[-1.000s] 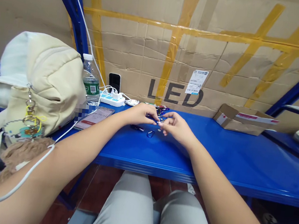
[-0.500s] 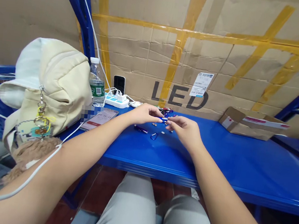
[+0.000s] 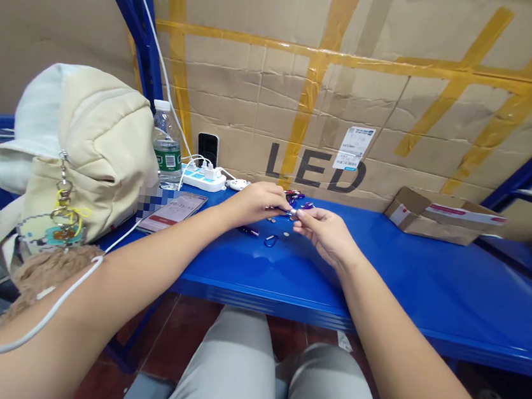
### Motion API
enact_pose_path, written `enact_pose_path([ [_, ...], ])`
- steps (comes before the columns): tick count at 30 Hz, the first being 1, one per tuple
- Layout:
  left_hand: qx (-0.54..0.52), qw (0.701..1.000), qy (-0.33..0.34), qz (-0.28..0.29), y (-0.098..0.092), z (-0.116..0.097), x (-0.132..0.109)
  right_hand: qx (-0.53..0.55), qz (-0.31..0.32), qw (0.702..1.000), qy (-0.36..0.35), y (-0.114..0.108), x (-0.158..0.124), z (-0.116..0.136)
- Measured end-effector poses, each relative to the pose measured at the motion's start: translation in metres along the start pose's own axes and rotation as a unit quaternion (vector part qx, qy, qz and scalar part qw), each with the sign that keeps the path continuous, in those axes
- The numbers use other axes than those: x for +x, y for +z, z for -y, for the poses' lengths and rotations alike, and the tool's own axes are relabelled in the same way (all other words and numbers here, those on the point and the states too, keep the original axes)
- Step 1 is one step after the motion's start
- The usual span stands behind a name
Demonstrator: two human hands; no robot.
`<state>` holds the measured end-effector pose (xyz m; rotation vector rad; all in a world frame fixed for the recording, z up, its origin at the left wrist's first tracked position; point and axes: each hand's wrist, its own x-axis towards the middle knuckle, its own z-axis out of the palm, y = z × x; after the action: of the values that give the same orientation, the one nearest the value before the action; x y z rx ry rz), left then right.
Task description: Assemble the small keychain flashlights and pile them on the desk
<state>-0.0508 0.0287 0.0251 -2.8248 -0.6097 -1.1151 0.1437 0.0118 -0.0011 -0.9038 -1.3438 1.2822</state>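
Observation:
My left hand [image 3: 256, 202] and my right hand [image 3: 321, 227] meet over the blue shelf [image 3: 410, 286], fingertips pinched together on a small blue and silver keychain light [image 3: 292, 213]. Below them lie a dark purple tube [image 3: 248, 230], a blue carabiner ring [image 3: 270, 240] and a few tiny round button cells [image 3: 285, 233]. A small heap of more such coloured pieces [image 3: 295, 197] sits just behind my hands.
A cream bag [image 3: 83, 153] with a key charm stands at left, with a water bottle [image 3: 165, 149], a phone [image 3: 171, 208] and a white power strip [image 3: 202, 178] beside it. An open cardboard box [image 3: 441, 216] lies at right. Taped cardboard [image 3: 355, 94] forms the back wall.
My hands stay pinched on the small light between them, with only slight shifts of the fingers. The view has swung a little.

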Motion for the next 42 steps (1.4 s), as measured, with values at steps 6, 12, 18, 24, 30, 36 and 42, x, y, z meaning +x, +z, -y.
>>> enact_pose_path([
  [6,0.012,0.992,-0.118,-0.042,0.005,0.009,-0.001,-0.230,-0.024,0.966,-0.116,-0.001,0.002,-0.002],
  [12,-0.147,0.947,-0.281,-0.042,0.004,0.024,-0.007,-0.533,0.202,0.769,-0.290,-0.001,-0.001,-0.011],
  [18,-0.227,0.921,-0.316,0.004,0.010,0.023,-0.007,-0.682,0.175,0.650,-0.286,0.015,-0.003,-0.011],
  [24,-0.188,0.929,-0.318,0.033,0.011,0.019,-0.006,-0.750,0.161,0.550,-0.331,0.024,-0.009,-0.010],
  [30,-0.164,0.930,-0.328,0.038,0.010,0.016,-0.005,-0.726,0.161,0.597,-0.300,0.026,-0.005,-0.010],
  [36,-0.143,0.944,-0.294,0.047,0.010,0.016,-0.005,-0.626,0.137,0.712,-0.287,0.017,-0.001,-0.009],
  [42,-0.088,0.953,-0.278,0.077,0.008,0.017,-0.007,-0.641,0.147,0.716,-0.235,0.012,0.002,-0.015],
])
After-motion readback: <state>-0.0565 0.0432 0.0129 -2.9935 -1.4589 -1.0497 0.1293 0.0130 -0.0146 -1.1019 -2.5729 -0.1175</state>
